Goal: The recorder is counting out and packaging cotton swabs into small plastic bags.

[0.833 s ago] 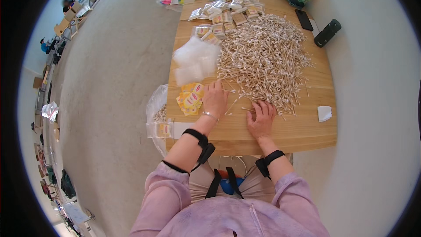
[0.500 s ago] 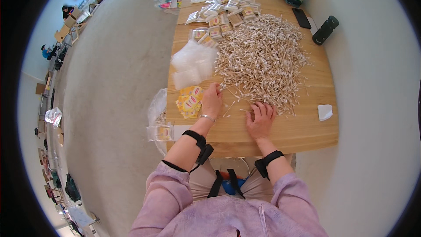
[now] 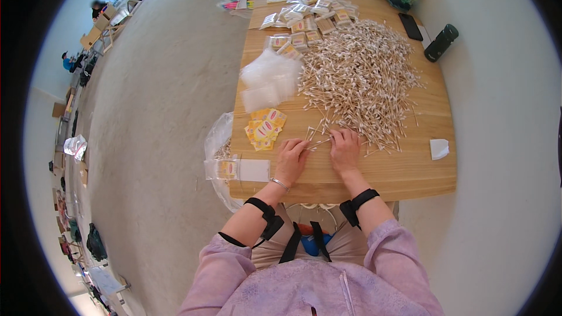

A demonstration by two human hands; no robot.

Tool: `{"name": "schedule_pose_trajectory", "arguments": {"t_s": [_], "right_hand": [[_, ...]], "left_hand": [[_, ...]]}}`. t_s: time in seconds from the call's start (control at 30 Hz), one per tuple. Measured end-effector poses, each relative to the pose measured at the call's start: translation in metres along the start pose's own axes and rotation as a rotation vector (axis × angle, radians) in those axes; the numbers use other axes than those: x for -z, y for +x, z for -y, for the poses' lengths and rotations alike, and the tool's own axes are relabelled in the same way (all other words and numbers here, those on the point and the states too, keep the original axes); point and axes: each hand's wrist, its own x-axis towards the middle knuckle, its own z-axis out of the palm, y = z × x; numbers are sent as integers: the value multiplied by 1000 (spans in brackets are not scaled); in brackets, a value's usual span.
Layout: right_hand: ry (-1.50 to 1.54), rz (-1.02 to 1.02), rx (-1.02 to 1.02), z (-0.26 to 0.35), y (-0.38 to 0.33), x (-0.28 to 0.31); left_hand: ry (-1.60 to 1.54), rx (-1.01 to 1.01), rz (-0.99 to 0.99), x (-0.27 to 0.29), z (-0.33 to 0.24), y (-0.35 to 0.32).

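Head view of a person seated at a wooden desk [image 3: 410,169]. The left hand [image 3: 291,160] rests palm down on the desk, its fingers curled narrow around a small bundle of cotton swabs [image 3: 316,138] whose tips stick out past the fingertips. The right hand [image 3: 345,149] lies just beside it, fingers bent and touching the same bundle and the near edge of the large swab pile [image 3: 360,76]; whether it grips any swabs cannot be told. The pile spreads over the middle of the desk, beyond both hands. Left of the left hand lie yellow paper labels [image 3: 264,129] in a loose stack, and beyond them a heap of clear plastic bags [image 3: 269,79]. A filled bag of swabs [image 3: 237,169] lies at the near left corner of the desk. Filled packets [image 3: 301,17] sit in rows at the far end. A white paper scrap [image 3: 439,148] lies well to the right.
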Motion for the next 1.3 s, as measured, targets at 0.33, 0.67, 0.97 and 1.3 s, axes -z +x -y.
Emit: {"name": "schedule_pose_trajectory", "arguments": {"t_s": [0.33, 0.67, 0.97, 1.3], "right_hand": [[-28, -59, -73, 2, 0, 0], [103, 116, -33, 47, -11, -7], [188, 186, 6, 49, -21, -2], [177, 195, 48, 45, -20, 1]], "left_hand": [[-84, 29, 24, 4, 14, -16], [-120, -66, 38, 13, 19, -33], [11, 227, -179, 22, 10, -15], [19, 279, -34, 2, 22, 18]]}}
